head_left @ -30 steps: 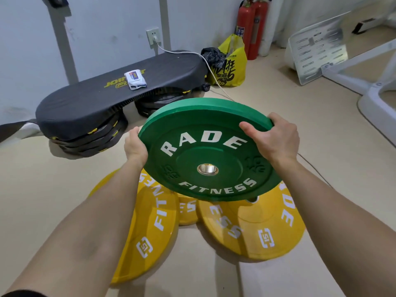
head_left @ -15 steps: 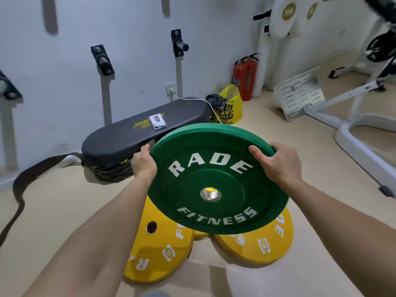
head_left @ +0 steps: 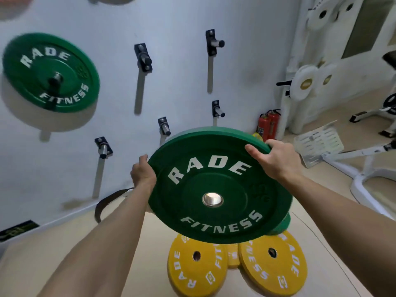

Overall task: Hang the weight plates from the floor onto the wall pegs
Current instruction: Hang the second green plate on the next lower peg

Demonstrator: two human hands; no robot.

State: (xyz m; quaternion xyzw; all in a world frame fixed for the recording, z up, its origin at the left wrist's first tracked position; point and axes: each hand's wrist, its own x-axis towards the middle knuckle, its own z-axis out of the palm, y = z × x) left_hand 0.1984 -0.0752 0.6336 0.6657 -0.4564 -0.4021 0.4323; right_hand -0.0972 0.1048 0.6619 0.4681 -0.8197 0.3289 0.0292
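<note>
Head view: I log the left hand [head_left: 143, 173] and right hand [head_left: 276, 159] both clamped on the rim of a green RADE FITNESS plate [head_left: 218, 187], held clear of the floor, tilted, facing the wall pegs [head_left: 164, 126]. A second green plate [head_left: 50, 72] hangs on a peg upper left. Two yellow plates [head_left: 198, 269] lie on the floor below.

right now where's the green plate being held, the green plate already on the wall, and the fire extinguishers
held green plate [head_left: 216, 187], head view, front face above the hub
hung green plate [head_left: 50, 71], head view, face near its peg
fire extinguishers [head_left: 267, 124], head view, red bodies
</note>
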